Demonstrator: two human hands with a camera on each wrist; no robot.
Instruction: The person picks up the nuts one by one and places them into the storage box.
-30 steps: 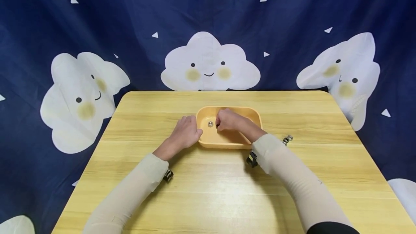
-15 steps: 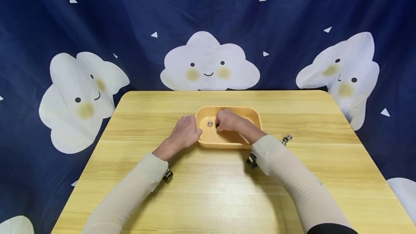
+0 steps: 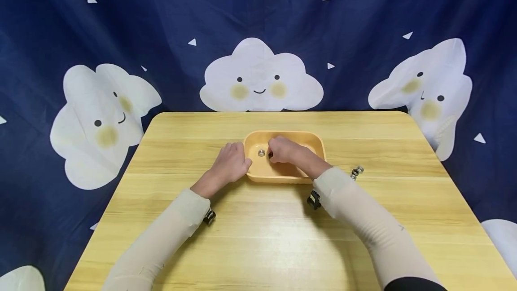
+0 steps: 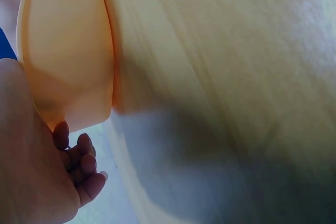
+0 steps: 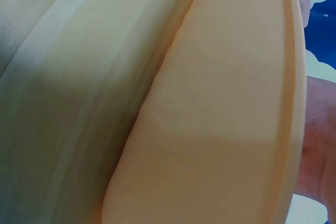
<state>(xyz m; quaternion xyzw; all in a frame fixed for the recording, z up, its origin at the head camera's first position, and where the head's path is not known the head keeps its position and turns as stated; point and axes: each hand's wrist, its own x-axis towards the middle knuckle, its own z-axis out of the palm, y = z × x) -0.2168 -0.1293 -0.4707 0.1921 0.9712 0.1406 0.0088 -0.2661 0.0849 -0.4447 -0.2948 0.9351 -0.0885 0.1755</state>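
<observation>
Navy curtain hanging behind a worktop. Head view: left hand still clamping the orange tray by its left end; right hand still pinching a small dark piece inside, beside a silver nut; loose nuts lying outside, rightward. Left wrist view: left fingers curling. Right wrist view: tray wall hiding right fingertips.

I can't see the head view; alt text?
A person's right hand is inside an orange tray, beside a small metal nut; the left hand holds the tray's left end. More nuts lie on the table, to the right.
</observation>
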